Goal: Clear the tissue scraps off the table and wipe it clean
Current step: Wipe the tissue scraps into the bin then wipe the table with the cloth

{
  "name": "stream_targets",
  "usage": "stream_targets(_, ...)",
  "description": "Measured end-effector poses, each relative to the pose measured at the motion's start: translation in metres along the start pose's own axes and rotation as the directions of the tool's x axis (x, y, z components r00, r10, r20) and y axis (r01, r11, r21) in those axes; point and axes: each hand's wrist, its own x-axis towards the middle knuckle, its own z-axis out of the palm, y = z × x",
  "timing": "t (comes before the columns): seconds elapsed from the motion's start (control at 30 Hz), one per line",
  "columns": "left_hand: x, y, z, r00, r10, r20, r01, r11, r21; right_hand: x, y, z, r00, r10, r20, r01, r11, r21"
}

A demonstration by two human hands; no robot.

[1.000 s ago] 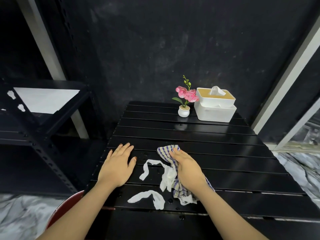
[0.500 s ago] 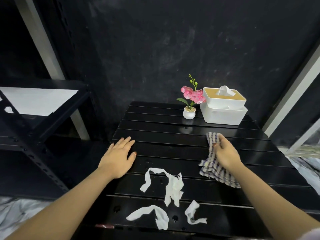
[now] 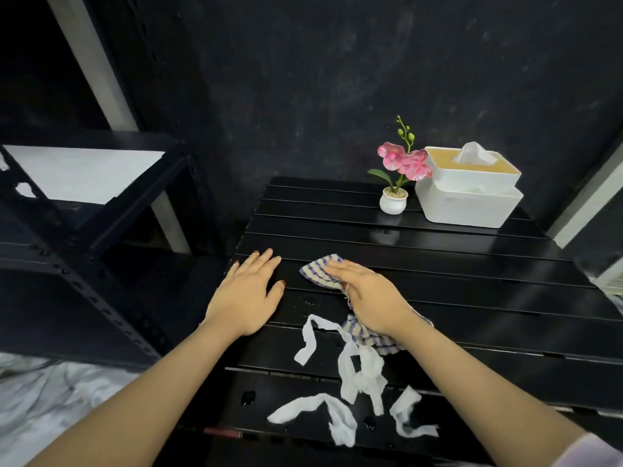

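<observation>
A black slatted table (image 3: 455, 261) fills the middle of the view. My right hand (image 3: 367, 296) presses flat on a blue-and-white striped cloth (image 3: 318, 271) near the table's middle; the cloth shows beyond my fingertips and under my wrist. My left hand (image 3: 247, 293) lies flat, fingers apart, on the table's left edge and holds nothing. White tissue scraps (image 3: 359, 369) lie twisted in front of my right hand, with more tissue strips (image 3: 313, 409) by the near edge. Small water drops (image 3: 249, 397) dot the slats.
A small white pot with pink orchid flowers (image 3: 394, 197) and a white tissue box (image 3: 468, 190) stand at the table's back. A black metal shelf (image 3: 91, 197) rises to the left. The wall behind is dark. A pale marbled floor (image 3: 40, 399) shows at lower left.
My right hand slid the cloth from the left-middle out to the right, then back left to the middle. My left hand stayed flat at the left edge.
</observation>
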Motion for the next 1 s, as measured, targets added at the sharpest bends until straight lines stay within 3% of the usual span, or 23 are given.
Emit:
stream_targets(0.23, -0.001, -0.001, -0.001, 1.000, -0.003, 0.006, 0.003, 1.000, -0.014, -0.016, -0.022, 0.011, 0.981, -0.175, 0.079, 0.174, 0.984, 0.022)
stream_targets(0.6, -0.001, -0.001, -0.002, 1.000, -0.010, 0.016, 0.011, 0.999, -0.043, -0.033, -0.031, 0.009, 0.974, -0.205, 0.101, 0.185, 0.966, 0.178)
stream_targets(0.7, -0.004, 0.000, -0.006, 1.000, -0.004, 0.030, 0.006, 0.998, -0.068, -0.039, -0.033, -0.009, 0.998, -0.051, -0.021, 0.055, 0.960, 0.275)
stream_targets(0.8, -0.017, 0.002, -0.011, 0.999, -0.004, 0.037, 0.007, 0.997, -0.081, -0.056, -0.023, -0.034, 0.973, 0.171, -0.156, -0.106, 0.929, 0.356)
stream_targets(1.0, -0.073, 0.003, -0.019, 0.999, 0.015, 0.033, -0.014, 0.999, -0.042, -0.119, 0.007, -0.079, 0.857, 0.423, -0.294, -0.381, 0.905, 0.189)
